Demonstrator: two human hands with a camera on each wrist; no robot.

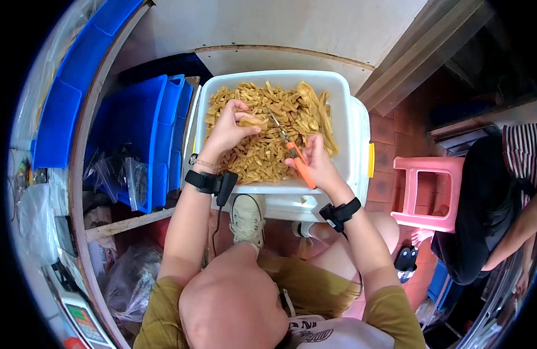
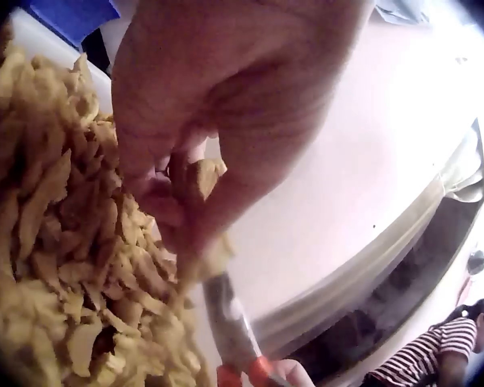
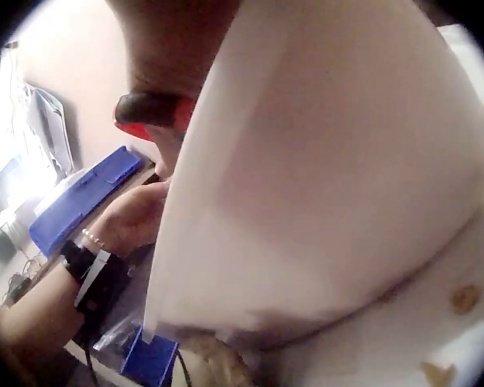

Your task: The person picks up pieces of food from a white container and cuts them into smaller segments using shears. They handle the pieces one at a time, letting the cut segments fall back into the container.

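Left hand (image 1: pixel 233 127), pinching a yellowish strip (image 1: pixel 252 123); right hand (image 1: pixel 314 163), gripping orange-handled scissors (image 1: pixel 301 163) at its ten o'clock; tub (image 1: pixel 283 187) of strips beneath.

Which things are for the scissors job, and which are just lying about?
Seem part of the job:
- orange-handled scissors, in the right hand
- yellow-brown piece, pinched by the left hand
- white tub holding more pieces

Seem just lying about:
- pink stool
- blue bins
- clear plastic bag below them
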